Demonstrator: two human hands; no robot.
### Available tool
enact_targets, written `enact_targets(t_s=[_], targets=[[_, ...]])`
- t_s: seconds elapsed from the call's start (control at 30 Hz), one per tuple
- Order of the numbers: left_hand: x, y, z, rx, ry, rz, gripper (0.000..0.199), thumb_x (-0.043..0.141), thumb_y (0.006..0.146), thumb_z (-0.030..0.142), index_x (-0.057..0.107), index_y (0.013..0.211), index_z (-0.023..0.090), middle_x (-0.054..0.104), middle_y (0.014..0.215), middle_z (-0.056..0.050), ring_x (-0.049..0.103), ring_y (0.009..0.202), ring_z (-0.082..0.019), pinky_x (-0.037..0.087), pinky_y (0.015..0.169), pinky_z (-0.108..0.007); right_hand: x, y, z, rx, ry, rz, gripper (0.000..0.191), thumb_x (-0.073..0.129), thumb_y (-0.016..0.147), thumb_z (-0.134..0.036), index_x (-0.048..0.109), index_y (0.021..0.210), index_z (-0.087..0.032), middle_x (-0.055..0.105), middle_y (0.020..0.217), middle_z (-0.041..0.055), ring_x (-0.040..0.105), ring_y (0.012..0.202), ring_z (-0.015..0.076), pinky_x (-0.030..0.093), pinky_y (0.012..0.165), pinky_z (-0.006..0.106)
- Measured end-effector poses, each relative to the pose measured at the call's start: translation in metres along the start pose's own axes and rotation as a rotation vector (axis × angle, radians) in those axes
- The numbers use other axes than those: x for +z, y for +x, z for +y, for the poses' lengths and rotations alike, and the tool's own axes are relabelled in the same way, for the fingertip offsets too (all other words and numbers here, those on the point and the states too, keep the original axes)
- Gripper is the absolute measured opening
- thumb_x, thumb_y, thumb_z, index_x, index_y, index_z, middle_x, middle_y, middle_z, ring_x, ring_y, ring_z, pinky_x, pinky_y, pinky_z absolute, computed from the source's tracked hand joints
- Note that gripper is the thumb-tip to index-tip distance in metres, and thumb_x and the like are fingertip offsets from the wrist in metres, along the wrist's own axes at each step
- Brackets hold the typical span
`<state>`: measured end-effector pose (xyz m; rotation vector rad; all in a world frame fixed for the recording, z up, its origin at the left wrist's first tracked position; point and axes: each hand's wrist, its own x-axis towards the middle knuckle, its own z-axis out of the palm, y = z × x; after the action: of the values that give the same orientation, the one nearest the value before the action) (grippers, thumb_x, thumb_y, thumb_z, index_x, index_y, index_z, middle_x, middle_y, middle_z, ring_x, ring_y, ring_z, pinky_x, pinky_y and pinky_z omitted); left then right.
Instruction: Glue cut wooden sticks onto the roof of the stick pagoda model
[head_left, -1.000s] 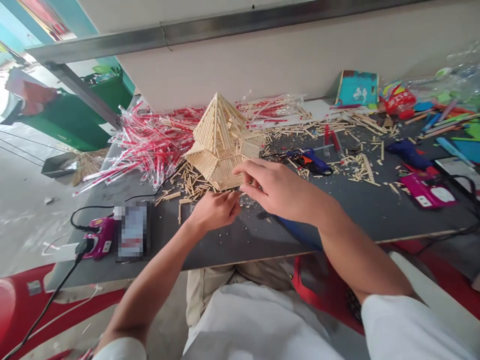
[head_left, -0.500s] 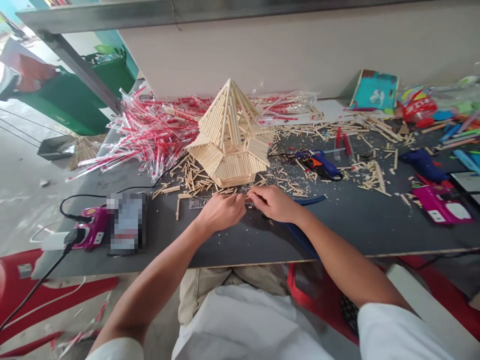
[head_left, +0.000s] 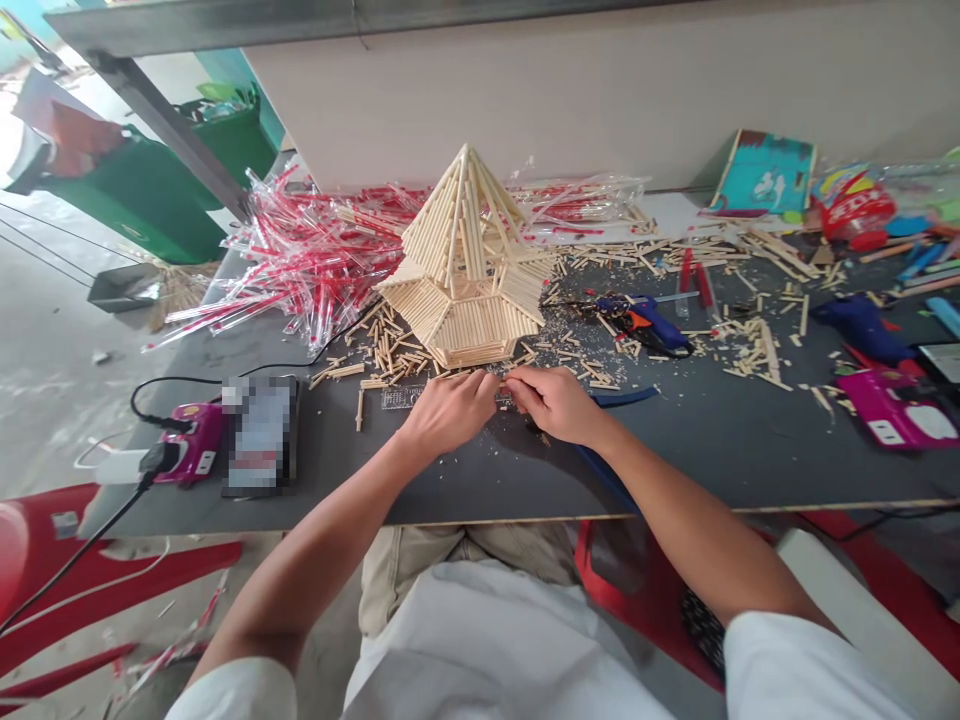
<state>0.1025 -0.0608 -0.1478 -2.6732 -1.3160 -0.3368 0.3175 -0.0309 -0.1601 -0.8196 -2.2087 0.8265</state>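
Observation:
My left hand [head_left: 457,405] and my right hand [head_left: 553,402] meet at the fingertips just in front of a wooden stick model [head_left: 480,330]. Both are closed in a pinch, and what lies between the fingers is mostly hidden and too small to name. The model has a pointed upper roof and a wider lower tier of pale sticks laid side by side. Partly under my left hand lies a clear ruler [head_left: 397,398]. Short cut sticks [head_left: 394,350] are heaped at the model's left, with more crumbs and offcuts to its right.
Red-and-clear plastic wrappers [head_left: 300,260] pile up behind at left. A blue glue gun [head_left: 651,325] lies right of the model, another blue glue gun [head_left: 862,330] farther right. A phone [head_left: 261,435] and a purple power socket [head_left: 191,440] with cords sit at left, a second purple socket [head_left: 896,408] at right.
The whole view has shifted slightly, with things appearing a little farther right. My hands remain together in front of the model, with the right fingers slightly more bent over.

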Motion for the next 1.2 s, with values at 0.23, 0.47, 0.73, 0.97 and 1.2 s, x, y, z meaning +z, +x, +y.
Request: enact_targets(t_s=[0.23, 0.47, 0.73, 0.97, 1.2], targets=[[-0.0032, 0.0018, 0.0056, -0.070, -0.007, -0.109, 0.015, 0.043, 0.102, 0.019, 0.058, 0.099, 0.018, 0.069, 0.089, -0.005, 0.072, 0.081, -0.022, 0.042, 0.059, -0.031, 0.0006, 0.0009, -0.0007, 0.009, 0.016, -0.002, 0.027, 0.049, 0.108, -0.030, 0.059, 0.085, -0.021, 0.062, 0.065, -0.0036, 0.058, 0.057, 0.0094, 0.041, 0.062, 0.022], [0.0007, 0.0009, 0.0098, -0.079, -0.008, -0.129, 0.016, 0.041, 0.101, 0.019, 0.057, 0.102, 0.017, 0.069, 0.089, -0.006, 0.071, 0.080, -0.024, 0.037, 0.055, -0.032, -0.0011, 0.0006, -0.0041, 0.018, 0.022, -0.005, 0.030, 0.050, 0.107, -0.030, 0.058, 0.080, -0.021, 0.062, 0.064, -0.0034, 0.059, 0.058, 0.0101, 0.042, 0.063, 0.022], [-0.0020, 0.0023, 0.0095, -0.121, -0.093, -0.166, 0.019, 0.039, 0.102, 0.021, 0.056, 0.106, 0.018, 0.072, 0.089, -0.007, 0.072, 0.075, -0.025, 0.033, 0.054, -0.032, -0.0028, 0.0009, -0.0062, 0.011, 0.008, 0.003, 0.031, 0.049, 0.107, -0.029, 0.059, 0.079, -0.021, 0.063, 0.064, -0.0036, 0.059, 0.056, 0.0099, 0.041, 0.062, 0.023], [0.0019, 0.0006, 0.0063, -0.122, -0.215, -0.148, 0.020, 0.035, 0.105, 0.027, 0.052, 0.105, 0.019, 0.073, 0.084, -0.006, 0.069, 0.067, -0.024, 0.025, 0.053, -0.032, -0.0024, -0.0003, -0.0039, -0.010, -0.026, 0.015, 0.027, 0.050, 0.107, -0.029, 0.061, 0.083, -0.022, 0.064, 0.065, -0.0033, 0.060, 0.058, 0.0113, 0.042, 0.064, 0.024], [-0.0006, 0.0004, 0.0053, -0.157, -0.372, -0.164, 0.019, 0.032, 0.106, 0.028, 0.049, 0.104, 0.020, 0.072, 0.082, -0.007, 0.069, 0.069, -0.023, 0.032, 0.057, -0.031, -0.0034, -0.0009, -0.0059, -0.027, -0.062, 0.011, 0.030, 0.049, 0.108, -0.033, 0.059, 0.082, -0.023, 0.063, 0.065, -0.0024, 0.059, 0.058, 0.0130, 0.042, 0.064, 0.026]])
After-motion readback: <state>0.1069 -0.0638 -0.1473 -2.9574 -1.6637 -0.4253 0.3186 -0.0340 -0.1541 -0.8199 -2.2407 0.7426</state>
